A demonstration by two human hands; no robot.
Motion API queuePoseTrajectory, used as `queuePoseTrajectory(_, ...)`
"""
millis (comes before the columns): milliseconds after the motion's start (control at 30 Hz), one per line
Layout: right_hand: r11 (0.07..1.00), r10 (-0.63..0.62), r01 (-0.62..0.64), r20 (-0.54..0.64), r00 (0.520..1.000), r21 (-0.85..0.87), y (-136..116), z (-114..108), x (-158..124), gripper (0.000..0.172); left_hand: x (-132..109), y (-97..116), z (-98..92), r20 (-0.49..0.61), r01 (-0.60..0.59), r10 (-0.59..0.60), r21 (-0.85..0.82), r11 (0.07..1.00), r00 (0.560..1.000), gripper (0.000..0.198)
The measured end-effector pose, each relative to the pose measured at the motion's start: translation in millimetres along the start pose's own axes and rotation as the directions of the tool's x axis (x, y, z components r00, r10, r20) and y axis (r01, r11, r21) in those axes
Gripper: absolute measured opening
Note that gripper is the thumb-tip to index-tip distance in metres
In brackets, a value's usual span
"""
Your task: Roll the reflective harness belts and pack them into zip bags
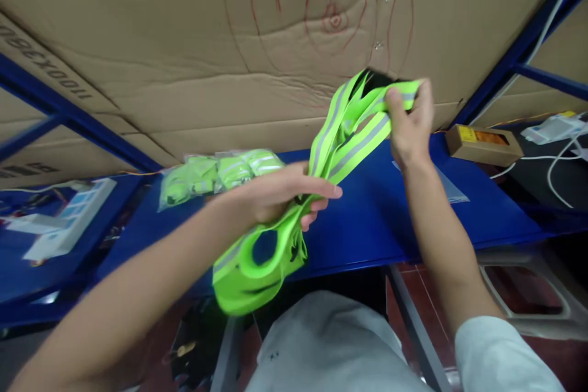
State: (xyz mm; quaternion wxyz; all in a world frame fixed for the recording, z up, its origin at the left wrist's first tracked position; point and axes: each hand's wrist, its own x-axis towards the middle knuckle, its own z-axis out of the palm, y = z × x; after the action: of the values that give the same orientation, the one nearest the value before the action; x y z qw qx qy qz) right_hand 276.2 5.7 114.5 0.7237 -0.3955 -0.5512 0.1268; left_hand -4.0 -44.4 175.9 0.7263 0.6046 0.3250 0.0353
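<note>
A bundle of neon-green reflective straps (328,144) with silver stripes, perhaps a reflective vest, stretches between my hands above the blue table. My left hand (294,193) is wrapped round its middle, and loose loops hang below that grip. Higher up and to the right, my right hand (411,125) pinches the far end, where black material shows among the straps. Behind my left hand, clear plastic bags holding folded green straps (197,177) lie at the back of the table. A flat clear plastic bag (450,187) lies beside my right forearm.
The blue table (367,226) backs onto a cardboard wall (193,49) with red drawings. A small brown box (482,146) sits at the back right, near white cables. Power strips (71,217) lie on the left. A stool (523,288) stands at lower right.
</note>
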Motion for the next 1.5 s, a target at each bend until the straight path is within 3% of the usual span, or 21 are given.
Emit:
queuePoseTrajectory(67, 0.993, 0.040, -0.033, 0.068, 0.997, -0.111, 25.3, -3.2, -13.6, 0.045, 23.6, -32.7, 1.7, -0.148, 0.113, -0.082, 0.216, 0.970, 0.986, 0.027)
queuePoseTrajectory(133, 0.945, 0.266, -0.214, 0.199, 0.943, -0.247, 52.3, -3.6, -29.8, 0.051, 50.1, -61.8, -2.5, -0.344, 0.226, -0.069, 0.440, 0.869, 0.936, 0.021)
queuePoseTrajectory(300, 0.885, 0.422, -0.348, 0.217, 0.880, -0.307, 107.4, -6.3, -68.0, 0.056, 90.0, -100.3, -7.6, -0.525, 0.349, 0.067, 0.651, 0.674, 0.849, 0.080)
queuePoseTrajectory(367, 0.871, 0.451, -0.377, 0.209, 0.868, -0.315, 122.4, -10.6, -75.8, 0.054, 94.2, -109.6, -1.8, -0.543, 0.374, 0.126, 0.710, 0.596, 0.830, 0.090)
queuePoseTrajectory(533, 0.852, 0.488, -0.404, 0.225, 0.843, -0.334, 142.5, -22.6, -79.2, 0.049, 93.9, -132.5, 8.8, -0.518, 0.384, 0.264, 0.820, 0.424, 0.814, 0.091)
queuePoseTrajectory(600, 0.854, 0.486, -0.392, 0.256, 0.836, -0.342, 143.6, -26.5, -77.8, 0.047, 91.4, -138.7, 7.5, -0.458, 0.361, 0.335, 0.878, 0.314, 0.824, 0.089)
queuePoseTrajectory(667, 0.861, 0.472, -0.363, 0.293, 0.831, -0.358, 141.5, -29.7, -76.4, 0.047, 88.6, -141.1, 5.6, -0.394, 0.315, 0.361, 0.913, 0.261, 0.845, 0.086)
queuePoseTrajectory(800, 0.863, 0.438, -0.272, 0.363, 0.822, -0.425, 132.9, -32.4, -75.5, 0.041, 93.8, -134.2, 5.5, -0.320, 0.205, 0.392, 0.929, 0.308, 0.862, 0.093)
queuePoseTrajectory(933, 0.854, 0.404, -0.178, 0.408, 0.819, -0.488, 125.8, -28.9, -77.0, 0.032, 124.8, -125.2, 5.7, -0.329, 0.120, 0.483, 0.903, 0.414, 0.811, 0.091)
queuePoseTrajectory(1000, 0.847, 0.381, -0.134, 0.412, 0.828, -0.514, 124.1, -27.4, -77.5, 0.029, 142.4, -126.2, 5.2, -0.325, 0.095, 0.494, 0.896, 0.435, 0.806, 0.086)
queuePoseTrajectory(1100, 0.830, 0.357, -0.083, 0.412, 0.838, -0.551, 123.8, -27.4, -78.1, 0.023, 157.7, -134.2, 6.5, -0.257, 0.041, 0.502, 0.915, 0.401, 0.826, 0.070)
queuePoseTrajectory(1233, 0.810, 0.349, -0.027, 0.445, 0.825, -0.586, 124.7, -28.6, -79.9, 0.020, 158.3, -145.3, 10.1, -0.204, 0.007, 0.542, 0.939, 0.343, 0.815, 0.066)
queuePoseTrajectory(1367, 0.806, 0.364, 0.017, 0.517, 0.775, -0.592, 122.7, -29.6, -81.5, 0.029, 156.6, -148.7, 10.2, -0.173, 0.007, 0.555, 0.958, 0.288, 0.813, 0.059)
queuePoseTrajectory(1500, 0.822, 0.402, 0.037, 0.625, 0.669, -0.568, 114.8, -36.7, -79.5, 0.045, 158.1, -149.8, 10.2, -0.149, 0.018, 0.559, 0.972, 0.234, 0.815, 0.058)
